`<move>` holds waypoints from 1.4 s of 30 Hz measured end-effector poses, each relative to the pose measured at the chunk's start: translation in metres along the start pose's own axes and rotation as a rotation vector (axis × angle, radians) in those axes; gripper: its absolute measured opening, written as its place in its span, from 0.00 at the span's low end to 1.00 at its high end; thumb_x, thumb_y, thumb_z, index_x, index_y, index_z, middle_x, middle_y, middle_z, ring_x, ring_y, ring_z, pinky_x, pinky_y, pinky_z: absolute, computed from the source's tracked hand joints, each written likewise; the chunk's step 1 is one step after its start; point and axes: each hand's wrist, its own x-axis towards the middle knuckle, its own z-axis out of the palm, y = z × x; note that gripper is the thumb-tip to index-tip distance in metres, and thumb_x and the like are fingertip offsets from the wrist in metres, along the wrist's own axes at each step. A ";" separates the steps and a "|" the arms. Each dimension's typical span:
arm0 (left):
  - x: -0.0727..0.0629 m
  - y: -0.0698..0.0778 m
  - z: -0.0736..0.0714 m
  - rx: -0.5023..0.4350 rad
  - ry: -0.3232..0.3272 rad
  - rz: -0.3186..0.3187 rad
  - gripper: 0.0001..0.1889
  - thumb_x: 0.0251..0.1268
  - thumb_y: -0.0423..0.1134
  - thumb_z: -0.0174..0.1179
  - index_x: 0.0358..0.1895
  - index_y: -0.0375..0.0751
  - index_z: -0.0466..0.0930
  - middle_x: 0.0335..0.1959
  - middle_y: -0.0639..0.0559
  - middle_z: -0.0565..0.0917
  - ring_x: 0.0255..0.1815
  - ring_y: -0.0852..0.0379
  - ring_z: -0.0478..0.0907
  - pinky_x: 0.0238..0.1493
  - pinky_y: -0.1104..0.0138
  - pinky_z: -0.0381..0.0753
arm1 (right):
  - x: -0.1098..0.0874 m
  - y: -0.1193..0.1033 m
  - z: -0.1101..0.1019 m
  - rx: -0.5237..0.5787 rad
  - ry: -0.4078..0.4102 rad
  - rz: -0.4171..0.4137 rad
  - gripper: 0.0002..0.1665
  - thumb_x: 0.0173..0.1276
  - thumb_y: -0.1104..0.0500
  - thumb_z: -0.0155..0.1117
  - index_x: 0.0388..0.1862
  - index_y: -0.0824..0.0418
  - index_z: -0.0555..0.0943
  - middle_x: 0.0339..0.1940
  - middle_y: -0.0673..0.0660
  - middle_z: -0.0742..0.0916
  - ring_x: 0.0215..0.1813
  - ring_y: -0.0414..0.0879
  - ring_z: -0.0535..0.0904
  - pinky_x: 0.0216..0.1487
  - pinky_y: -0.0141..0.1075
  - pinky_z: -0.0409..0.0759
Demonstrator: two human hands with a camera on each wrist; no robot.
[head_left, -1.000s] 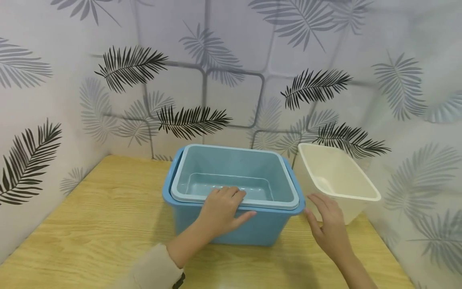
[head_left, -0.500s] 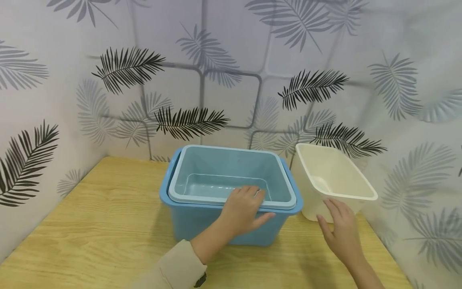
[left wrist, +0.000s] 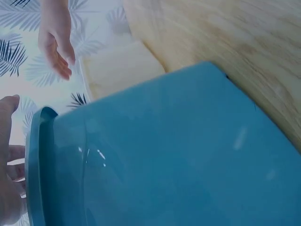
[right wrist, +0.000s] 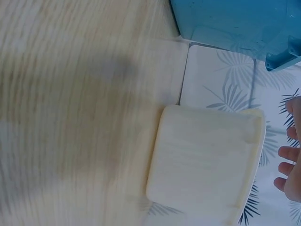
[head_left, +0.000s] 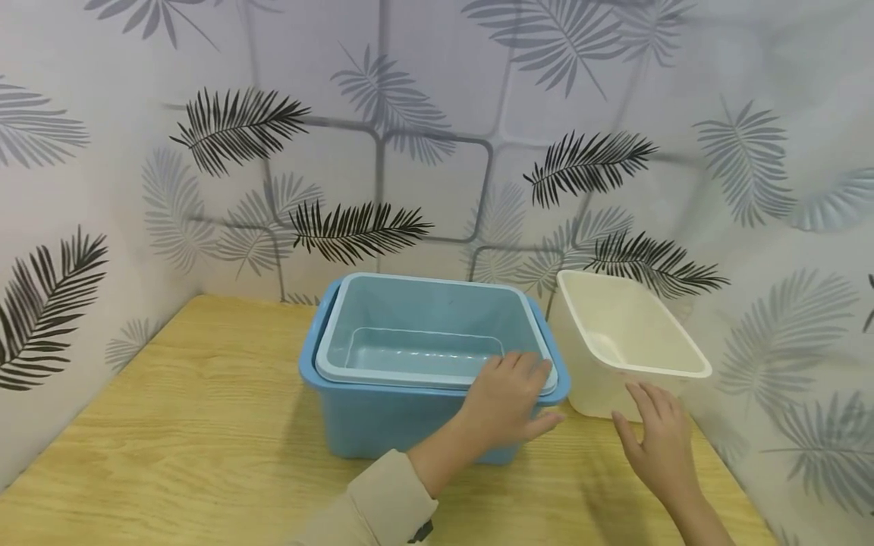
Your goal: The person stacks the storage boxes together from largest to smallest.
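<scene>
A light-blue plastic bin (head_left: 423, 307) sits nested, slightly tilted, inside a larger blue bin (head_left: 423, 425) on the table. My left hand (head_left: 508, 398) lies over the front rims near their right corner, fingers extended above the inner bin and thumb out to the right. In the left wrist view, that hand (left wrist: 9, 183) shows beside the blue bin's rim. A cream bin (head_left: 635, 326) stands at the right. In front of it hovers my right hand (head_left: 658, 447), fingers loosely spread and holding nothing. The right wrist view has these fingers (right wrist: 284, 167) beyond the cream bin's rim.
The wood-grain table (head_left: 171, 425) carries all the bins. A leaf-patterned covering (head_left: 437, 174) rises behind and along both sides. The blue and cream bins stand close beside each other. A dark band (head_left: 421, 531) shows at my left cuff.
My left hand has slid right along the front rim from its middle to near the right corner. My right hand has shifted right and slightly down, away from the blue bin's corner.
</scene>
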 end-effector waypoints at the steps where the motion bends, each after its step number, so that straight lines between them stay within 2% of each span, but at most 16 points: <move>1: 0.001 0.002 0.001 0.007 -0.009 0.007 0.31 0.53 0.68 0.54 0.49 0.47 0.80 0.43 0.54 0.83 0.43 0.59 0.81 0.39 0.71 0.80 | -0.001 0.001 0.000 -0.004 -0.001 0.002 0.28 0.49 0.64 0.62 0.50 0.76 0.73 0.48 0.75 0.77 0.52 0.69 0.67 0.52 0.63 0.62; 7: 0.008 0.015 0.004 0.033 -0.083 0.054 0.30 0.57 0.66 0.51 0.53 0.47 0.77 0.49 0.55 0.80 0.50 0.60 0.77 0.50 0.71 0.78 | -0.006 0.005 0.001 0.002 -0.028 0.004 0.29 0.49 0.68 0.64 0.51 0.78 0.71 0.49 0.76 0.75 0.52 0.68 0.66 0.51 0.62 0.63; 9: 0.010 0.020 0.007 0.023 -0.073 0.085 0.28 0.59 0.64 0.51 0.53 0.47 0.77 0.49 0.56 0.80 0.52 0.60 0.76 0.51 0.72 0.77 | -0.007 0.007 0.001 0.016 -0.034 0.004 0.30 0.48 0.70 0.64 0.52 0.79 0.70 0.50 0.76 0.74 0.53 0.69 0.66 0.52 0.62 0.64; 15: 0.018 0.040 0.013 -0.018 0.021 0.198 0.24 0.58 0.58 0.55 0.52 0.46 0.76 0.49 0.58 0.80 0.53 0.62 0.76 0.56 0.73 0.74 | -0.008 0.012 0.002 0.023 -0.036 0.006 0.32 0.47 0.71 0.65 0.53 0.80 0.69 0.51 0.77 0.73 0.55 0.70 0.65 0.52 0.64 0.64; 18: 0.022 0.052 0.019 0.008 0.009 0.224 0.24 0.58 0.57 0.54 0.52 0.47 0.76 0.50 0.59 0.80 0.55 0.63 0.75 0.61 0.73 0.70 | -0.008 0.016 0.003 0.015 -0.027 -0.003 0.31 0.49 0.70 0.63 0.53 0.81 0.68 0.51 0.78 0.73 0.55 0.71 0.65 0.53 0.64 0.63; 21: 0.025 0.062 0.026 0.065 -0.045 0.231 0.25 0.60 0.58 0.51 0.54 0.47 0.75 0.52 0.59 0.78 0.57 0.63 0.73 0.64 0.72 0.67 | -0.009 0.018 0.004 0.011 -0.022 -0.005 0.30 0.51 0.68 0.62 0.52 0.82 0.68 0.51 0.78 0.73 0.55 0.72 0.65 0.53 0.65 0.62; 24: 0.027 0.069 0.032 0.105 -0.084 0.221 0.25 0.62 0.57 0.48 0.57 0.47 0.73 0.54 0.59 0.77 0.58 0.63 0.72 0.63 0.73 0.67 | -0.009 0.020 0.006 0.006 -0.023 0.005 0.30 0.51 0.68 0.62 0.53 0.81 0.68 0.52 0.79 0.73 0.56 0.73 0.64 0.54 0.66 0.61; 28: 0.029 0.074 0.040 0.137 -0.078 0.183 0.24 0.65 0.54 0.45 0.59 0.44 0.71 0.54 0.58 0.76 0.56 0.64 0.72 0.58 0.75 0.70 | -0.008 0.023 0.009 -0.016 -0.017 0.013 0.33 0.46 0.73 0.66 0.54 0.81 0.68 0.52 0.78 0.73 0.55 0.72 0.65 0.54 0.65 0.62; 30: 0.030 0.077 0.043 0.154 -0.080 0.155 0.25 0.67 0.53 0.44 0.60 0.43 0.69 0.55 0.57 0.75 0.55 0.63 0.71 0.56 0.75 0.71 | -0.006 0.023 0.012 -0.021 -0.009 0.008 0.37 0.41 0.76 0.68 0.54 0.81 0.68 0.51 0.78 0.73 0.55 0.72 0.65 0.54 0.65 0.62; 35: 0.030 0.083 0.049 0.140 -0.161 0.073 0.25 0.67 0.51 0.45 0.63 0.41 0.66 0.57 0.54 0.72 0.59 0.60 0.67 0.59 0.73 0.68 | 0.000 0.024 0.019 -0.036 0.005 -0.029 0.43 0.34 0.80 0.70 0.56 0.80 0.67 0.51 0.79 0.73 0.55 0.74 0.66 0.55 0.64 0.63; 38: 0.030 0.086 0.055 0.101 -0.216 0.028 0.25 0.65 0.48 0.48 0.63 0.41 0.65 0.58 0.54 0.70 0.60 0.59 0.66 0.65 0.71 0.64 | 0.004 0.023 0.022 -0.055 0.012 -0.044 0.43 0.35 0.79 0.71 0.55 0.79 0.67 0.52 0.81 0.73 0.55 0.74 0.66 0.55 0.65 0.63; 42: 0.033 0.089 0.063 0.116 -0.305 -0.005 0.25 0.65 0.48 0.49 0.64 0.43 0.62 0.60 0.54 0.68 0.63 0.59 0.63 0.68 0.68 0.58 | 0.009 0.023 0.027 -0.087 0.018 -0.071 0.42 0.34 0.78 0.72 0.55 0.80 0.69 0.52 0.81 0.74 0.55 0.75 0.67 0.56 0.65 0.64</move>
